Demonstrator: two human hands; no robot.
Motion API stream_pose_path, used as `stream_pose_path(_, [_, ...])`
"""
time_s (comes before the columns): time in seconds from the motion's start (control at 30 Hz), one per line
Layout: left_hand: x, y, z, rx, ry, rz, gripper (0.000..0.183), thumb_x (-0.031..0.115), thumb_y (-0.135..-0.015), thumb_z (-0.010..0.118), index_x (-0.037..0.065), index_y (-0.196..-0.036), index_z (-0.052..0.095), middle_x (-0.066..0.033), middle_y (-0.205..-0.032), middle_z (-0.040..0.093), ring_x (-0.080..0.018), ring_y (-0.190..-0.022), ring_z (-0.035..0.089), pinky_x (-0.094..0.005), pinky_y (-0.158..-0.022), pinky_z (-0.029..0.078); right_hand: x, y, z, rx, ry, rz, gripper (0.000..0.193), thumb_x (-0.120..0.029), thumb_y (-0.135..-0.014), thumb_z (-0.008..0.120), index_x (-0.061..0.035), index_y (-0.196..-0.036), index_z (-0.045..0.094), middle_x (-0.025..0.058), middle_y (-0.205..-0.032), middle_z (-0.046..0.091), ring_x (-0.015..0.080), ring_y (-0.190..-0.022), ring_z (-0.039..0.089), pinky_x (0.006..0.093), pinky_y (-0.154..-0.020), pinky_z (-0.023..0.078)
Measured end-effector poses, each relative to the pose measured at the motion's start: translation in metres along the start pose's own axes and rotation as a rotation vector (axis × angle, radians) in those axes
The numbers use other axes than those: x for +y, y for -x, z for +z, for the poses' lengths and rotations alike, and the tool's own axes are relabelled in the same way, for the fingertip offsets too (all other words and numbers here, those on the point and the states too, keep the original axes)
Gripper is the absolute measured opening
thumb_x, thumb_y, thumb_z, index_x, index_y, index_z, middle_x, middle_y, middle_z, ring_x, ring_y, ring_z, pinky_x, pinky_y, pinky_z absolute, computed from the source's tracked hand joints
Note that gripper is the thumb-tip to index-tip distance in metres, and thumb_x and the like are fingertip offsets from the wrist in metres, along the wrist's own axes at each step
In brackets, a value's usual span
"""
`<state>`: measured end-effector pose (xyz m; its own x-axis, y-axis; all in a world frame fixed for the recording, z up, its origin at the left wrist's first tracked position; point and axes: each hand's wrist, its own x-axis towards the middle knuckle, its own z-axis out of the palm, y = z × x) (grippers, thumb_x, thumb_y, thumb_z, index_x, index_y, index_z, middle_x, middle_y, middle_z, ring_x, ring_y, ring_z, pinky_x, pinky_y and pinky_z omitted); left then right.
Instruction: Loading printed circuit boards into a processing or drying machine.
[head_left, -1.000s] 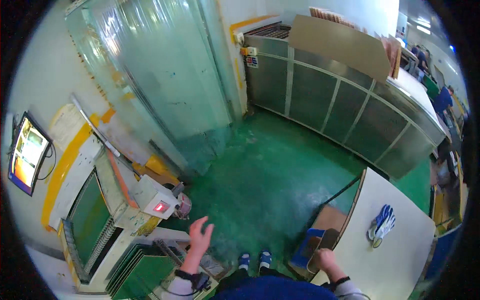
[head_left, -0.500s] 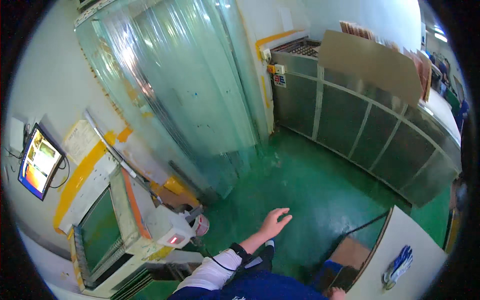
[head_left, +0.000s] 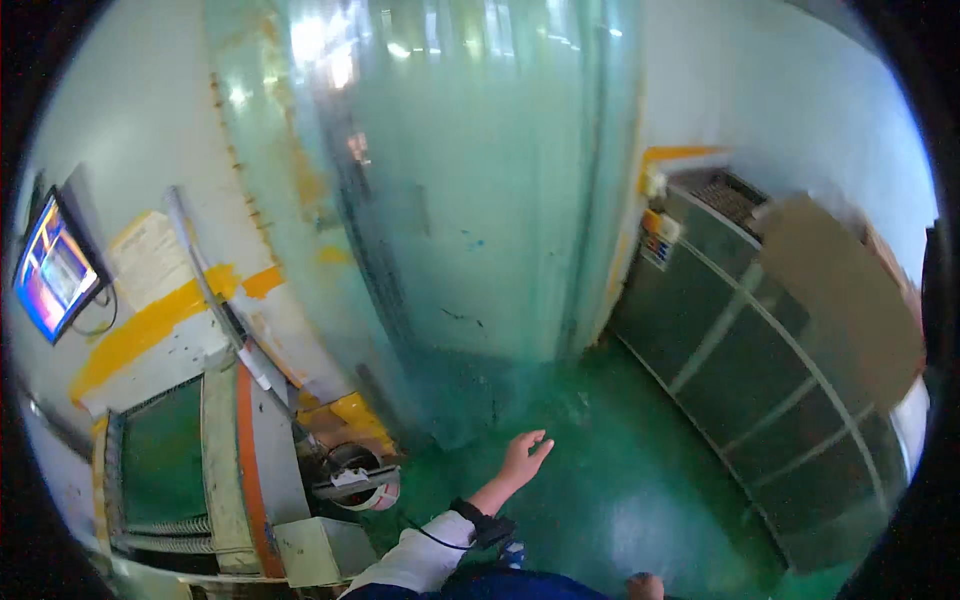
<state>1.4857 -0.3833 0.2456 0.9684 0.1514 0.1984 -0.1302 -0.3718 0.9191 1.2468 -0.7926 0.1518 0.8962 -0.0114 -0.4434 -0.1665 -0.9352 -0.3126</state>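
Reaching open left hand [head_left: 524, 458] nears strip curtain [head_left: 470, 200], not touching.

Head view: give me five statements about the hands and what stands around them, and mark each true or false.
1. The left hand is open with fingers spread and holds nothing. True.
2. The left hand grips the clear plastic strip curtain. False: it is apart from it, over the green floor.
3. A lit monitor hangs at the left. True.
4. The floor is red. False: it is green.
5. Grey cabinets stand at the right. True.
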Motion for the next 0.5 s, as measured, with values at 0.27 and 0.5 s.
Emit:
stream_pose_path(0.27, [-0.045,-0.058,-0.073,0.358,-0.040,-0.132,0.044,0.036,-0.080,0.065,0.002,-0.107,0.061,-0.0146,-0.099,0.063,-0.0276,-0.094,0.059,-0.0362,-0.079,0.047,-0.260,-0.275,-0.147,0.016,0.062,-0.626,0.020,-0.022,-0.079,0.055,-0.0047,-0.084,0.063,0.0187,-0.089,0.064,0.0362,-0.080,0.061,0.0429,-0.067,0.048])
stream_pose_path(0.5, [-0.111,-0.058,-0.140,0.597,-0.093,-0.387,0.048,0.039,-0.079,0.065,0.002,-0.110,0.060,-0.0164,-0.103,0.062,-0.0284,-0.097,0.059,-0.0364,-0.083,0.046,-0.520,-0.441,-0.207,-0.035,-0.662,-0.771,0.027,-0.021,-0.086,0.056,0.0004,-0.102,0.061,0.0061,-0.084,0.063,0.0137,-0.075,0.055,0.0302,-0.066,0.044])
